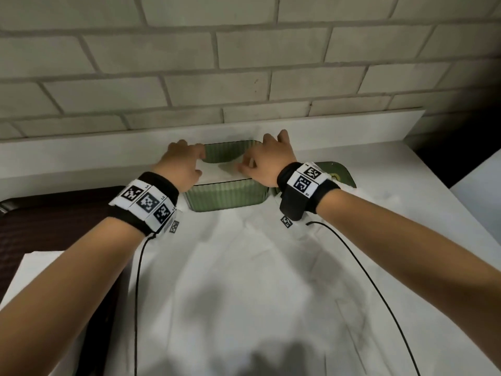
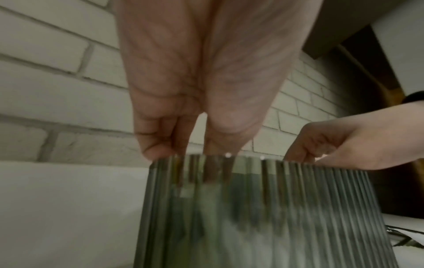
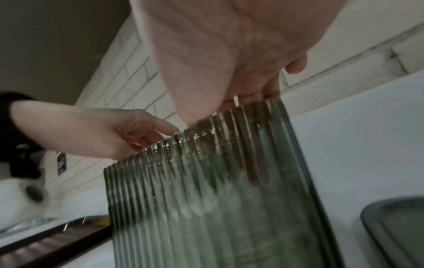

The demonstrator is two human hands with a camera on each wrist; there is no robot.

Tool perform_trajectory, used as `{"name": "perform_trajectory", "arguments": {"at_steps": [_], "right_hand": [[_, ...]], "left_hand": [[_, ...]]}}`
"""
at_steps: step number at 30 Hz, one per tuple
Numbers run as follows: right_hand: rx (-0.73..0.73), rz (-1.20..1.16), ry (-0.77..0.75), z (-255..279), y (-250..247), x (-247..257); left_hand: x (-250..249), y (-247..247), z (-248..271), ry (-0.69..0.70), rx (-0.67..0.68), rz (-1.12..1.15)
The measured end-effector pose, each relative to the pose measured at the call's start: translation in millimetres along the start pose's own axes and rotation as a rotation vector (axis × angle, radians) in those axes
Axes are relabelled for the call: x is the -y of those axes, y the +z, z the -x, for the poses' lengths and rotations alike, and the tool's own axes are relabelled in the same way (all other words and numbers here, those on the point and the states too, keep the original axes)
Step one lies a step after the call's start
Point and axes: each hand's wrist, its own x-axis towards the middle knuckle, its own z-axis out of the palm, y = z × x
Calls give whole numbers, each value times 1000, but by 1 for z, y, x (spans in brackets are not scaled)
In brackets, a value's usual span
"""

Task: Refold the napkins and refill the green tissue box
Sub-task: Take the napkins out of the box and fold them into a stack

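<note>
A green ribbed, see-through tissue box (image 1: 227, 196) stands open on the white table near the brick wall. Both hands are over its mouth. My left hand (image 1: 187, 164) pinches the left end of a white folded napkin stack (image 1: 217, 173), and my right hand (image 1: 267, 161) pinches its right end, level with the rim. In the left wrist view my left hand's fingers (image 2: 160, 145) dip behind the box wall (image 2: 275, 208). The right wrist view shows my right hand (image 3: 241, 54) reaching into the box (image 3: 218, 208) the same way. How deep the napkins sit is hidden.
The box's green lid (image 1: 340, 172) lies flat just right of it, also seen as the lid (image 3: 394, 226). A dark brown tray (image 1: 40, 218) sits at the left. A large white sheet (image 1: 244, 280) is spread in front of the box. A white roll (image 3: 30, 194) lies at far left.
</note>
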Motion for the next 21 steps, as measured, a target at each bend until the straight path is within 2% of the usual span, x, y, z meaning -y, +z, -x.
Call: {"name": "perform_trajectory", "arguments": {"at_steps": [3,5,8,10,12,13,15,16,18,21], "right_hand": [[-92,77,-34,14,-5,3],[-79,38,-44,26,-7,5],[-124,-98,-16,47,-14,-2],[-161,-147,45,67,-24,-19],[-166,-199,81,81,-34,-41],[-151,-217,110,94,-38,-56],[-55,-218,157,119,-37,-84],[27,-210,176,131,-34,-97],[205,-176,237,154,-20,-117],[360,-163,377,185,5,-142]], "left_hand": [[-9,0,13,65,-76,-242],[-12,3,19,68,13,-324],[-15,7,21,-19,215,-220],[-20,8,26,-45,198,-205],[-23,7,34,-21,30,-263],[-31,7,40,36,-83,-286],[-55,13,57,225,-306,-231],[-69,17,64,320,-362,-160],[-100,26,76,475,-292,40],[-142,51,81,488,47,264]]}}
